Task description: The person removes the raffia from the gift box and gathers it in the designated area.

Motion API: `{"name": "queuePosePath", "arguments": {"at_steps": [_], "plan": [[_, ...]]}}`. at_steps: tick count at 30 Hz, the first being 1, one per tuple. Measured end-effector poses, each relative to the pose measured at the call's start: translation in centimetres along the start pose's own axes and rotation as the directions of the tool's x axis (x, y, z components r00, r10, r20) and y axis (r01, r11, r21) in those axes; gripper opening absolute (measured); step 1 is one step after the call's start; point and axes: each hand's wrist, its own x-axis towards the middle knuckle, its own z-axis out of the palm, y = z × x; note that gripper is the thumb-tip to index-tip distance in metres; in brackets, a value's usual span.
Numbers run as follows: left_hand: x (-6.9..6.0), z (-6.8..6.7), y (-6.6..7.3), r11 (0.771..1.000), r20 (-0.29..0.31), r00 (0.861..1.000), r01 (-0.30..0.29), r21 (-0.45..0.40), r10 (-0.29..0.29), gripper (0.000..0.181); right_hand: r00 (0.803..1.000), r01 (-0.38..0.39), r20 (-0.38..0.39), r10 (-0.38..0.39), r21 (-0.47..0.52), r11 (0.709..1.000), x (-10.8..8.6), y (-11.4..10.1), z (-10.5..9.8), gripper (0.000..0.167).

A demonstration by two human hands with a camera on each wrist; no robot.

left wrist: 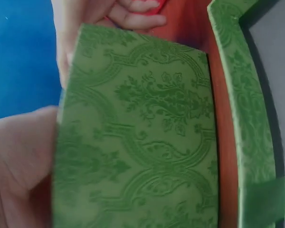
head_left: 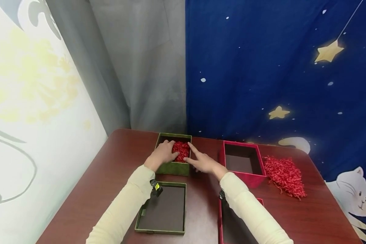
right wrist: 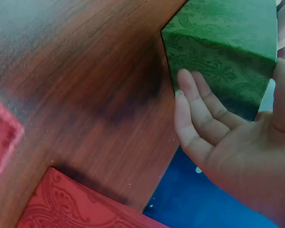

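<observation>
A green patterned box point(head_left: 174, 168) stands near the table's far edge with red shredded paper point(head_left: 181, 150) inside. Reaching over its rim, my left hand point(head_left: 163, 154) rests on the paper with spread fingers. My right hand point(head_left: 202, 162) is at the box's right side, thumb and forefinger stretched out at the rim. In the right wrist view, the other fingers point(right wrist: 199, 109) lie nearly straight along the outer wall of the green box point(right wrist: 223, 42). From the left wrist, the near wall of the green box point(left wrist: 142, 118) partly hides the left hand point(left wrist: 21, 156).
A green lid point(head_left: 164, 206) lies inside up in front of the green box. To the right stands a red box point(head_left: 250, 178), with a red-rimmed lid point(head_left: 231, 223) nearer, partly under my right forearm. Loose red shredded paper point(head_left: 285, 176) is heaped beside the red box. Curtains hang behind the table.
</observation>
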Motion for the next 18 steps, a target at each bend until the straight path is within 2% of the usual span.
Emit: {"name": "queuePosePath", "arguments": {"at_steps": [3, 6, 8, 13, 18], "plan": [[0.5, 0.6, 0.0, 0.997, 0.066, 0.995, 0.070, -0.024, -0.069, 0.081, 0.999, -0.017, 0.028, 0.016, 0.051, 0.999, 0.0, 0.3, 0.4, 0.082], [1.0, 1.1, -0.1, 0.993, 0.100, 0.989, 0.108, -0.037, -0.104, 0.089, 0.999, -0.021, 0.036, 0.019, 0.071, 0.997, 0.0, 0.4, 0.5, 0.082], [1.5, 1.3, -0.2, 0.995, 0.101, 0.991, 0.094, -0.038, -0.090, 0.091, 0.999, -0.024, 0.026, 0.022, 0.073, 0.997, 0.1, 0.4, 0.5, 0.082], [2.5, 1.5, -0.3, 0.999, 0.104, 0.995, 0.002, -0.033, 0.001, 0.092, 1.000, -0.026, -0.006, 0.027, 0.057, 0.998, 0.2, 0.5, 0.3, 0.081], [2.9, 1.7, -0.3, 1.000, 0.143, 0.989, -0.018, -0.007, 0.019, 0.085, 1.000, -0.016, -0.018, 0.017, 0.068, 0.998, 0.4, 0.6, 0.6, 0.081]]}}
